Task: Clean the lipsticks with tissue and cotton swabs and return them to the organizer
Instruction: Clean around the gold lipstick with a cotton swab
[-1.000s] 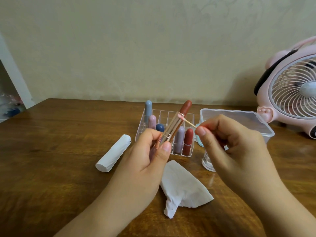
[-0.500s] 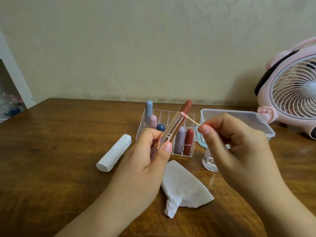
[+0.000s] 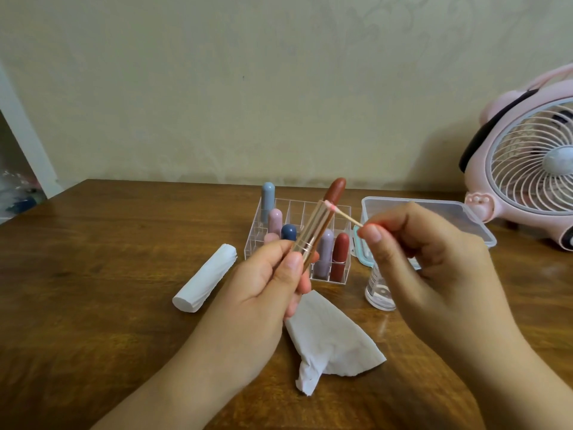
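White crumpled tissue (image 3: 328,342), one sheet, lies nearest us on the table (image 3: 93,305). Our left hand (image 3: 263,293) grips one open lipstick (image 3: 319,228); right hand (image 3: 412,249) pinches one cotton swab (image 3: 344,215), tip at the tube's rim. Beyond: one tissue roll (image 3: 206,279), organizer (image 3: 310,209) holding six capped lipsticks.

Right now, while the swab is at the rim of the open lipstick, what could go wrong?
1. The cotton swab, pinched by the right hand, touches the tube rim just below the exposed bullet of the lipstick; a slip could gouge the bullet.
2. The left hand holds the tube tilted over the clear organizer; a slip could smear the capped lipsticks there.
3. The small clear bottle stands under the right hand and could be knocked over.
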